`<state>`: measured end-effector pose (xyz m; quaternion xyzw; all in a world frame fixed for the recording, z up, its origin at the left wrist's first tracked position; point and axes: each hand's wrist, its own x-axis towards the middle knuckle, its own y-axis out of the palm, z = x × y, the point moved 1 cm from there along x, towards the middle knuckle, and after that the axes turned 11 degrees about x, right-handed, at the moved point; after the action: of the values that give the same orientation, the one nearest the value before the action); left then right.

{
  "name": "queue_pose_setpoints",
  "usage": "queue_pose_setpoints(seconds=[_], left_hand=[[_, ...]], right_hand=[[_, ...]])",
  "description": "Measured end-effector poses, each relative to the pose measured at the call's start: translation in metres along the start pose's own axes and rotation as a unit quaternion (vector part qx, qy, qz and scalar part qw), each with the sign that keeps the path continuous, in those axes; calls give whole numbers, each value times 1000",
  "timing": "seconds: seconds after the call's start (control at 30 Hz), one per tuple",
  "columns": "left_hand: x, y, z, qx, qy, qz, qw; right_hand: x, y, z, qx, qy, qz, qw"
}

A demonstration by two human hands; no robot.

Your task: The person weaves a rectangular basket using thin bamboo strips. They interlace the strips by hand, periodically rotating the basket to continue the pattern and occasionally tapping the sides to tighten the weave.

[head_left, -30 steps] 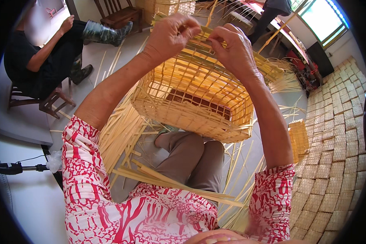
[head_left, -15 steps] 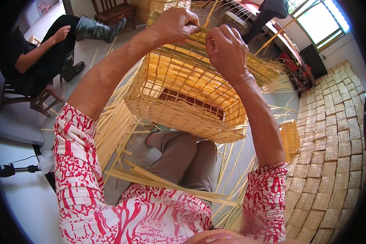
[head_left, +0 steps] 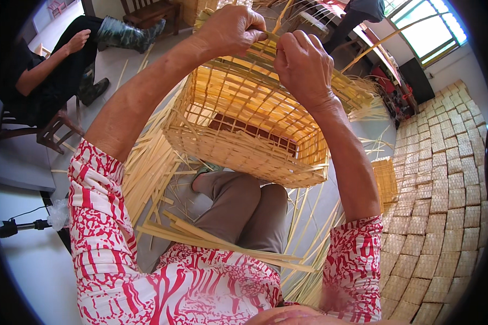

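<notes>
Head: strips (head_left: 146, 168) on flr (head_left: 104, 111) nr basket (head_left: 238, 150).

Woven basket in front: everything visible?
The basket is box-shaped, straw-yellow, apparently bamboo: closely woven near side, open see-through lattice, reddish-brown surface showing through. It sits beyond the knees, skewed; what supports it isn't clear. Left hand and right hand pinch at strips along its far edge.

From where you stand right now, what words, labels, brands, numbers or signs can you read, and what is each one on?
None can be read.
No lettering shows on the yellow rectangular woven-strip basket or the red-and-white patterned cloth shirt.
The jumbled red items at upper right are too small and blurred to tell.
</notes>
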<state>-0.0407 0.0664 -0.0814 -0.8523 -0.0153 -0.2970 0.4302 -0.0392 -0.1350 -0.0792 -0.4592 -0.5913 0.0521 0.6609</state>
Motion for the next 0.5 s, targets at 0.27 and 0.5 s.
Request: queue_pose_setpoints(seconds=[0.27,0.5], left_hand=[[-3,5,4,12,11,9,1000],[5,-12,-10,128,69,2,989]], right_hand=[[-4,3,4,-5,-18,14,1000],[-6,-4,3,-13,-32,11,999]])
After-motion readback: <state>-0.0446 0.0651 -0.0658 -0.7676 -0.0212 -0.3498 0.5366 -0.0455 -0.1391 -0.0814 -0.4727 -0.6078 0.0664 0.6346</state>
